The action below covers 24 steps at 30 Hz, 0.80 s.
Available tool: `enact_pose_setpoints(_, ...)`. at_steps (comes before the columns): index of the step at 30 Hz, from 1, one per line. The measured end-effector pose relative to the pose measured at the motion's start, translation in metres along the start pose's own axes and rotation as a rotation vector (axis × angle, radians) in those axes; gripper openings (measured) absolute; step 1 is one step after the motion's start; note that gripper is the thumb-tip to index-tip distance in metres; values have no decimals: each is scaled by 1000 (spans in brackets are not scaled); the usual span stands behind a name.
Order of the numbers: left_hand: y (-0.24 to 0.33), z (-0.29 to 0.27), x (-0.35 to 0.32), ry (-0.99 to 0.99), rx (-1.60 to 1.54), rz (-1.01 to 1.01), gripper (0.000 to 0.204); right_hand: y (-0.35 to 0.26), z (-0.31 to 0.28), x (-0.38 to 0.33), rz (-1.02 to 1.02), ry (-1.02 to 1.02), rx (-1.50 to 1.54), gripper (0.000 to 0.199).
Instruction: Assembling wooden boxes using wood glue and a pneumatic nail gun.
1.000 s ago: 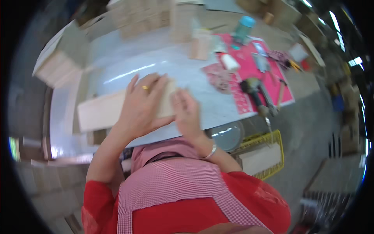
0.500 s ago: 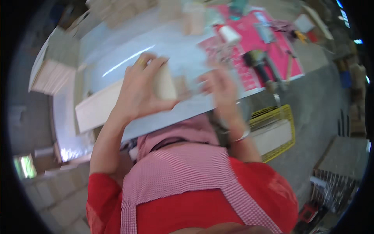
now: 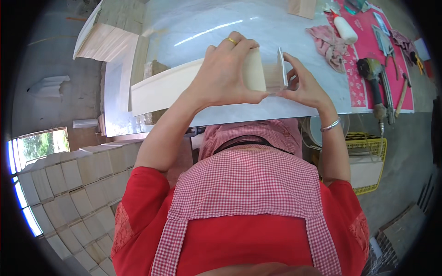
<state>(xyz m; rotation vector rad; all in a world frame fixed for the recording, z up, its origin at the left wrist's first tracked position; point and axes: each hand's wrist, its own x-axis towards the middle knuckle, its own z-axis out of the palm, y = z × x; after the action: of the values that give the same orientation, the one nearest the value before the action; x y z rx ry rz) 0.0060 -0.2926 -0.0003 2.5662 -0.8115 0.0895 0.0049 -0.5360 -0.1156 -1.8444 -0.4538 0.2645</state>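
Note:
A long pale wooden piece (image 3: 170, 87), perhaps a row of thin boards, lies across the table near its front edge. My left hand (image 3: 223, 69) is wrapped over its right end, fingers on the far side and thumb on the near side. Just right of that end, my right hand (image 3: 306, 85) holds a thin flat plate (image 3: 282, 69) on edge, fingers at its far side and thumb low at its near side. The plate's pale, shiny edge faces up. A small gap shows between plate and wooden piece, with a brownish surface in it.
Stacked wooden boards (image 3: 110, 34) stand at the table's left. To the right lie a pink rag (image 3: 328, 43), a white bottle (image 3: 345, 30), a power tool (image 3: 370, 73) and a hammer (image 3: 403, 94) on a pink sheet. A yellow crate (image 3: 380, 172) sits below the table's right edge.
My right hand was blurred and apart from the wooden piece; now it steadies a thin plate by its end. My left hand keeps its grip. The whole view has shifted.

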Motion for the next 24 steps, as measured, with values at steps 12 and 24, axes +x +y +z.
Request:
enact_pose_setpoints(12, 3, 29, 21, -24, 24, 14, 89, 4, 11, 4, -16, 20, 54, 99)
enact_pose_setpoints(24, 1, 38, 27, -57, -18, 3, 89, 4, 9, 4, -11, 4, 59, 101)
